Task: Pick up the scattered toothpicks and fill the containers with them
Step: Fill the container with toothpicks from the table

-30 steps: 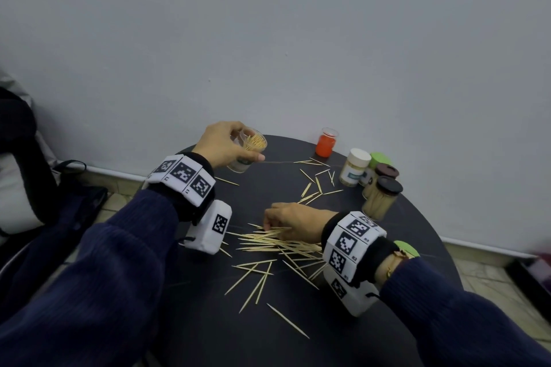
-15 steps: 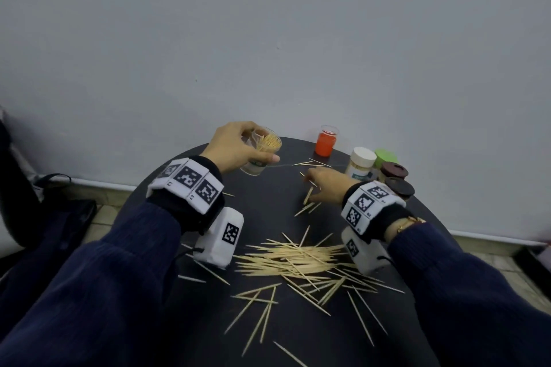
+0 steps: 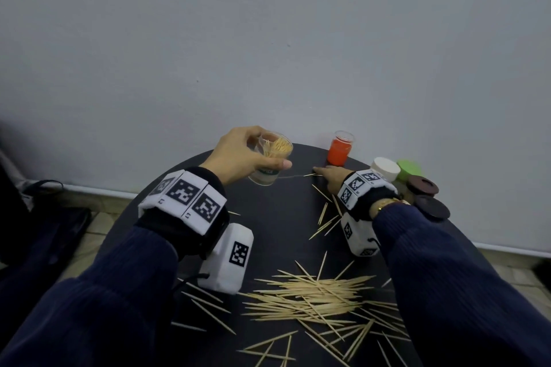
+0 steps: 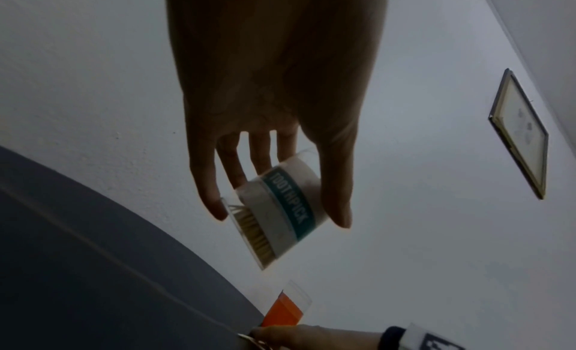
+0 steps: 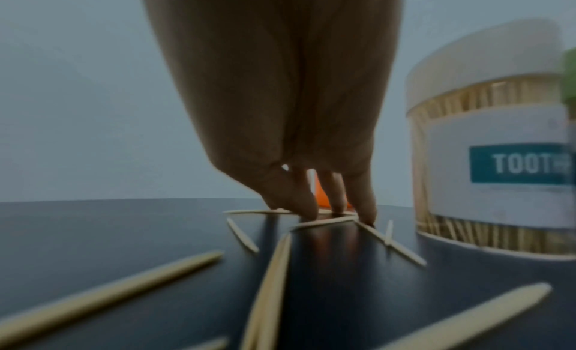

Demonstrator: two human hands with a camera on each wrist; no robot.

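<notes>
My left hand (image 3: 259,155) grips an open clear toothpick container (image 3: 264,177) and holds it tilted above the far left of the round black table (image 3: 277,217). It is partly filled with toothpicks, and its label (image 4: 290,207) shows between thumb and fingers. My right hand (image 3: 323,173) reaches to the far edge, just in front of the orange container (image 3: 340,149). Its straight fingertips (image 5: 308,210) press on a few scattered toothpicks (image 5: 324,222) lying on the table. A big pile of toothpicks (image 3: 313,295) lies near me, and several more (image 3: 325,214) lie under my right wrist.
A full white-lidded toothpick jar (image 3: 384,168) stands right of my right hand, close in the right wrist view (image 5: 492,133). Behind it are a green lid (image 3: 410,168) and two brown-lidded jars (image 3: 422,185). The wall rises just past the table's far edge.
My right hand left the near pile and moved forward across the table to the toothpicks by the orange container. My left hand kept holding the tilted container.
</notes>
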